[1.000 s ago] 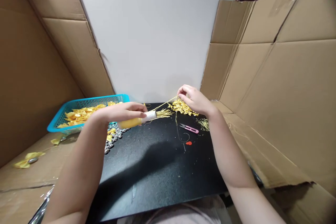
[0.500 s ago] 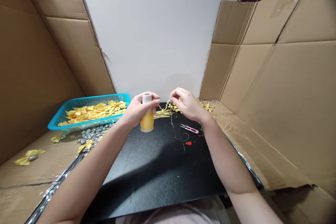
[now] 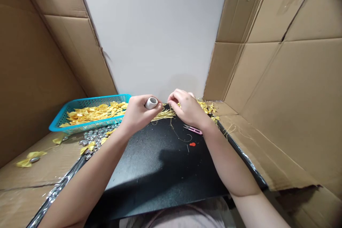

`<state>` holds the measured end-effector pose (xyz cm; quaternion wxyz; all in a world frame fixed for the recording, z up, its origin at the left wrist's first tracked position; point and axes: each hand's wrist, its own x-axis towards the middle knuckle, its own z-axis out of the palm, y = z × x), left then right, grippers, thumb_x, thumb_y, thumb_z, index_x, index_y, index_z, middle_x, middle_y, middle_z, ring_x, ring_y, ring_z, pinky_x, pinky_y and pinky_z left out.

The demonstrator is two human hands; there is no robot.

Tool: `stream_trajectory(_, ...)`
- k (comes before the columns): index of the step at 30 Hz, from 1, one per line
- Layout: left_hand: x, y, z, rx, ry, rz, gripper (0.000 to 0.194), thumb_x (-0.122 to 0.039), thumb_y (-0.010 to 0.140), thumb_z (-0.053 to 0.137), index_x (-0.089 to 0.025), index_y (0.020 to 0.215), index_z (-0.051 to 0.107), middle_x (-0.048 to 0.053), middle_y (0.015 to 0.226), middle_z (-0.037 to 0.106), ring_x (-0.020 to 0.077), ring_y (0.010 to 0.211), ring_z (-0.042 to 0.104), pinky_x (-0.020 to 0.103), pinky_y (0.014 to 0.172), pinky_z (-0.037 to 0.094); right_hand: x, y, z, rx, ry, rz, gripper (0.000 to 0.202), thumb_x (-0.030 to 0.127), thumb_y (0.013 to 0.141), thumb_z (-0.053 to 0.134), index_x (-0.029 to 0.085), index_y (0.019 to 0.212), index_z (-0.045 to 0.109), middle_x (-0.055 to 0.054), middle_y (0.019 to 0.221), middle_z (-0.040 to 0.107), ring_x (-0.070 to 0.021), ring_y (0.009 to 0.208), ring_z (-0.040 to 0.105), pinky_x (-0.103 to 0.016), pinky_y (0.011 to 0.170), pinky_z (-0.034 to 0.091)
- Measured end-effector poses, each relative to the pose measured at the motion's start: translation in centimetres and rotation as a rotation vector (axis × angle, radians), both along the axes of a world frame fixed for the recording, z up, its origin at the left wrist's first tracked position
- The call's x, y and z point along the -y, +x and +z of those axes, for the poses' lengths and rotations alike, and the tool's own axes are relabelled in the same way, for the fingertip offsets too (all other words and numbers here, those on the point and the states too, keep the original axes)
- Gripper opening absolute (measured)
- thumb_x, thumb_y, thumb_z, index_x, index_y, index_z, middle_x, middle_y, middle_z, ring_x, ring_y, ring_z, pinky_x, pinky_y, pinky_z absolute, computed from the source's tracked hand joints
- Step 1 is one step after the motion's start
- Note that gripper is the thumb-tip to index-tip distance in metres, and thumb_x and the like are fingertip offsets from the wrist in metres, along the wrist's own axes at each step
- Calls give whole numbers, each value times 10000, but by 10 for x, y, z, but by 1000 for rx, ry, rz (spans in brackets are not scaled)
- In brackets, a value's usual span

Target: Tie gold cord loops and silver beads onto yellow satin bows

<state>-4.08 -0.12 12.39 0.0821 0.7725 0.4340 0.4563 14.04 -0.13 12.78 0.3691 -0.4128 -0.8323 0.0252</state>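
My left hand (image 3: pixel 143 112) is wrapped round a thread spool (image 3: pixel 151 103), whose white hollow end tilts up towards me; its yellow thread is hidden by the hand. Just to the right, my right hand (image 3: pixel 185 105) pinches thin yellow thread, and a strand (image 3: pixel 175 132) hangs from near its fingers onto the black table. Behind and between the hands lies a bundle of gold cords (image 3: pixel 164 114). Pink thread snips (image 3: pixel 192 129) rest below my right hand. Closer to me are a small red piece (image 3: pixel 192 144) and a needle-like pin (image 3: pixel 187 148).
A blue basket (image 3: pixel 57 125) of yellow ribbon bows stands at the left. Silver beads (image 3: pixel 93 137) are heaped beside it. More yellow bows (image 3: pixel 210 107) lie at the back right. Cardboard walls (image 3: pixel 299 85) flank the black table (image 3: pixel 160 171) on both sides.
The spool has tipped from upright so its open end faces me, and my left hand has turned over it. My right hand has shifted slightly left, closer to the spool.
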Motion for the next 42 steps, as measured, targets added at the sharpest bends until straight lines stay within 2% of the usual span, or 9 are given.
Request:
stream_trajectory(4,0,-2,4,43,-97,-21,191,-309,731,600,-148,634,633,-12,515,558,108,504,503,224,485,384,-6,7,-1,42,62,-118,143,194,928,430,199,817,520,-53,923,626,-202,878,545,-390,867,294)
stream_trajectory(7,-3,-3,3,79,-167,-51,177,-304,734,606,-151,648,631,-15,512,558,104,483,508,222,479,401,-13,10,-5,39,134,-270,134,161,901,429,198,832,538,-86,963,634,-242,918,531,-417,857,273)
stream_trajectory(9,-5,-4,1,89,-186,-58,190,-318,740,617,-150,652,630,-15,515,561,102,478,508,222,478,405,-14,9,-6,-3,166,-312,121,153,881,449,198,855,558,-91,994,640,-253,953,529,-415,854,275)
stream_trajectory(15,-8,-5,-2,56,-138,-44,231,-356,747,630,-141,664,647,-12,517,569,103,497,497,220,481,377,-1,-9,-9,-53,186,-87,80,260,855,561,214,828,621,-25,934,678,-207,929,563,-371,868,291)
stream_trajectory(20,-8,-4,-2,49,-108,-9,214,-339,720,617,-144,634,638,-13,507,555,113,501,503,222,475,358,0,-17,-14,6,251,-127,165,228,866,523,216,758,648,-8,871,692,-186,872,562,-386,897,261)
stream_trajectory(27,-11,-7,0,80,-74,70,164,-278,692,583,-147,608,635,-20,499,542,109,493,487,220,476,350,-10,0,-10,-94,284,-263,152,206,791,547,214,666,634,-1,794,681,-186,811,568,-399,861,297)
stream_trajectory(30,-11,-8,1,126,-90,75,169,-287,699,601,-147,609,629,-27,491,531,104,478,482,213,463,353,-13,5,-8,-188,221,-206,140,199,775,569,220,665,653,5,769,677,-173,762,577,-380,811,347)
stream_trajectory(37,-6,0,-1,237,-281,-100,275,-409,713,680,-140,770,691,-20,536,560,104,437,512,215,437,426,-11,0,-9,-303,136,-41,132,239,811,611,227,746,726,-7,773,688,-141,671,570,-350,741,414)
stream_trajectory(42,-7,3,-3,276,-312,-158,251,-386,700,704,-137,729,694,-17,543,554,96,443,511,205,436,429,-9,-6,-11,-288,140,24,131,233,817,623,234,745,732,-3,763,676,-144,701,582,-350,750,409)
